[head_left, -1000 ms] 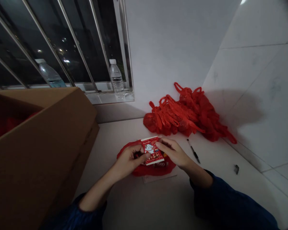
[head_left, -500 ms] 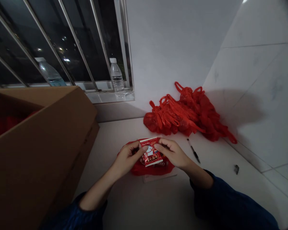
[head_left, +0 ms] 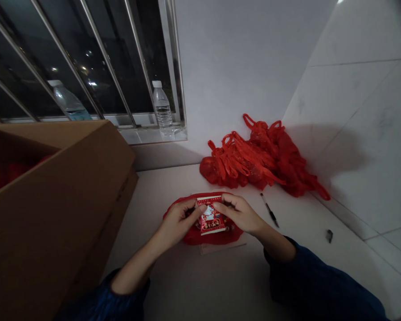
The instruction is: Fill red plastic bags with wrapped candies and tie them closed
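A small red candy packet (head_left: pixel 212 219) with white crimped ends and a white cartoon figure faces me, pinched between both hands. My left hand (head_left: pixel 177 221) grips its left edge, thumb across the front. My right hand (head_left: pixel 239 213) closes on the upper right edge, thumb also on the front. Beneath the packet a red plastic bag (head_left: pixel 194 240) lies spread open, with more small wrapped pieces partly visible in it. A pale flat booklet or sheet (head_left: pixel 223 247) sticks out from under the bag.
Knotted red plastic bags (head_left: pixel 254 156) are heaped against the wall. A tall cardboard box (head_left: pixel 53 214) with red contents stands at left. A black pen (head_left: pixel 270 210) and a small dark scrap (head_left: pixel 329 236) lie on the white table (head_left: pixel 200 290). Water bottles (head_left: pixel 162 109) stand by the barred window.
The packet has tipped from a slant to nearly upright and sits slightly lower between my fingers. Both hands keep their hold and have barely moved.
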### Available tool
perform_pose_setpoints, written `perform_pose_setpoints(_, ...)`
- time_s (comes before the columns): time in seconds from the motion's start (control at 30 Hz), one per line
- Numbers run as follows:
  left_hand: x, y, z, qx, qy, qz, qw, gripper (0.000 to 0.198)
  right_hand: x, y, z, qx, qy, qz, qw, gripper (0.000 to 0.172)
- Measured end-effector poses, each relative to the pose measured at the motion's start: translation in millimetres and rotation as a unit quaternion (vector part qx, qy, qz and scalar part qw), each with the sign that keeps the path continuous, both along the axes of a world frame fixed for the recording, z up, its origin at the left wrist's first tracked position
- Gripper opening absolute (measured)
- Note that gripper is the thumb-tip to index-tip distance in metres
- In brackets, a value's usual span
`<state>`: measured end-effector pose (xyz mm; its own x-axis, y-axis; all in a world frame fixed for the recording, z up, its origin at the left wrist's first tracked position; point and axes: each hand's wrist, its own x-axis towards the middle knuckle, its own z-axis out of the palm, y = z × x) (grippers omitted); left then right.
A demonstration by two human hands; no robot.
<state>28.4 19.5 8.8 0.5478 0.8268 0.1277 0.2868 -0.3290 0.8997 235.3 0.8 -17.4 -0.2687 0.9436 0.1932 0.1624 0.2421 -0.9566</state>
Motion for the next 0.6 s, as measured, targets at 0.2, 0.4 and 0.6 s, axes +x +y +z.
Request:
perform_pose_setpoints(0.2, -10, 16, -14.1, 0.14, 0.214, 0.031, 0.966, 0.034, 17, 0, 11.2, 0.142, -0.133, -0.169, 0.966, 0.036)
perform_pose_setpoints(0.4, -14, 24, -40.1, 0.168, 0.404, 0.021, 0.899, 0.021, 23, -3, 18.6, 0.175, -0.174, -0.196, 0.949, 0.034)
perform_pose_setpoints(0.6, -12, 21, -36.4, 0.152, 0.396, 0.016, 0.905, 0.019, 19, -3, 17.4, 0.162, -0.21, -0.183, 0.947, 0.029)
